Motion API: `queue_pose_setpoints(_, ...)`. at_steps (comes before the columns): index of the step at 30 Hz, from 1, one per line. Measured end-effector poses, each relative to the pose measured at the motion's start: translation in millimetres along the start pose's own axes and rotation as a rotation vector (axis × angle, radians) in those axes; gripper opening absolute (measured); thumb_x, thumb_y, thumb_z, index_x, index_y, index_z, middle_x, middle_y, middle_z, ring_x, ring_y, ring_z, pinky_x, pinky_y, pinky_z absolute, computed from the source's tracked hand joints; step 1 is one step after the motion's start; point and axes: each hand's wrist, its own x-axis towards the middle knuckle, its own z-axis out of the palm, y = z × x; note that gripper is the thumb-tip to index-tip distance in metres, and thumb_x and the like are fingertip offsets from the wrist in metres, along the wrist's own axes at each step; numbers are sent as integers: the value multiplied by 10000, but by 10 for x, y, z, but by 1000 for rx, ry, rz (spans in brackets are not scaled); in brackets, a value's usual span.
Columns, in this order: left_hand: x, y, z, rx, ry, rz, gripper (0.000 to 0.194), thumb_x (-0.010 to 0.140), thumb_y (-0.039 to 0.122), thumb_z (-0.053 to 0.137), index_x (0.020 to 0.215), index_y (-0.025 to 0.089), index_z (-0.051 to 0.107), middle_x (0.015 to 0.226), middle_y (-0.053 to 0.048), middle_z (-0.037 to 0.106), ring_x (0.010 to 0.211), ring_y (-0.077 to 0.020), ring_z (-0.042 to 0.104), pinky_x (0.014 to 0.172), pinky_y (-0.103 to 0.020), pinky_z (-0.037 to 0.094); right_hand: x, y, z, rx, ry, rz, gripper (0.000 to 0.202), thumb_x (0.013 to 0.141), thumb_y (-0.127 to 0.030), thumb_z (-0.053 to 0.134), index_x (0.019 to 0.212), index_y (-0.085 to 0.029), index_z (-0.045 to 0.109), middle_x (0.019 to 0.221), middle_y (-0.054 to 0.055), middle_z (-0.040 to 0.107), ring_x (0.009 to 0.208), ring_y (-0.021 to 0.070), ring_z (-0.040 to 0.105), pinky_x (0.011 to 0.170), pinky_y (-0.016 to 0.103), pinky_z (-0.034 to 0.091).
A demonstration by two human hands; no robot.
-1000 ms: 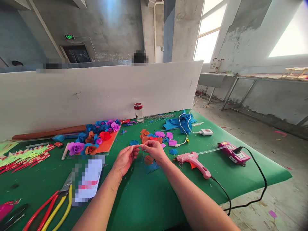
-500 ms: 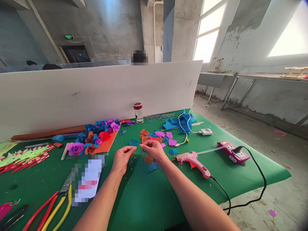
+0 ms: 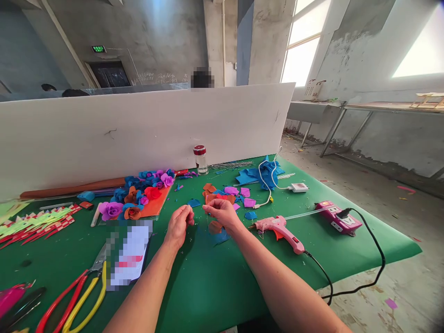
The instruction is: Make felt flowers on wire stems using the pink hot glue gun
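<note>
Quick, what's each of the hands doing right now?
Left hand: fingers curled; can't tell if it holds anything.
Right hand: closed, pinching a thin strand.

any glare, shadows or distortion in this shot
Head view: the upper-right window is blown out to white; pixel blocks hide detail on the phone; a soft shadow lies on the green table near the left hand; wide-angle stretch shows toward the edges.
</note>
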Motion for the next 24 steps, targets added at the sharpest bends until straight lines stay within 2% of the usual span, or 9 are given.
queue_pose_setpoints(3,-26,27,20,-7,12,2,393,747,430,614,503,199,410,492,60,350,453,-86,292,483,-237,334,-4,-12,2,-3,4,2,357,556,-481,781,588,-180,593,589,-18,594,546,102,478,554,243,351)
queue_pose_setpoints(5,-25,24,19,-2,30,6,412,760,457,609,499,198,425,483,62,344,445,-84,289,477,-237,335,-6,-17,5,3,6,5,356,549,-473,788,585,-179,591,584,-20,589,541,99,470,553,242,347)
queue_pose_setpoints(7,-8,1,8,15,49,17,368,731,500,644,568,183,555,527,38,452,479,-92,377,503,-239,366,-10,-21,8,11,3,6,358,549,-476,788,584,-180,589,584,-22,586,541,99,468,552,241,345)
queue_pose_setpoints(9,16,-30,-5,42,69,29,363,665,515,708,727,158,685,651,-12,595,571,-117,489,567,-249,414,-15,-21,10,19,-1,4,362,556,-485,784,587,-181,591,589,-21,588,548,101,476,553,241,347)
queue_pose_setpoints(12,48,-65,-25,58,106,25,457,581,492,779,871,140,741,767,-62,681,662,-150,559,658,-277,459,-19,-17,11,27,-10,0,370,564,-497,779,594,-178,594,590,-21,587,554,102,482,558,239,352)
queue_pose_setpoints(20,62,-63,-34,25,198,19,396,488,408,847,772,150,750,749,-62,701,653,-146,570,669,-278,468,-9,0,1,17,-19,-15,349,578,-484,775,597,-182,600,599,-18,587,565,108,487,577,249,361)
queue_pose_setpoints(22,46,-49,-23,37,194,15,383,536,457,818,752,153,732,697,-47,676,618,-141,557,622,-268,458,-9,3,0,24,-18,-14,340,578,-469,778,600,-180,602,597,-20,586,565,105,483,577,247,354)
queue_pose_setpoints(24,26,-35,-17,100,181,60,376,656,541,717,645,167,674,586,-19,606,554,-132,516,552,-252,419,-7,7,0,33,-16,-8,338,573,-461,783,600,-178,600,596,-21,586,564,104,481,575,245,350)
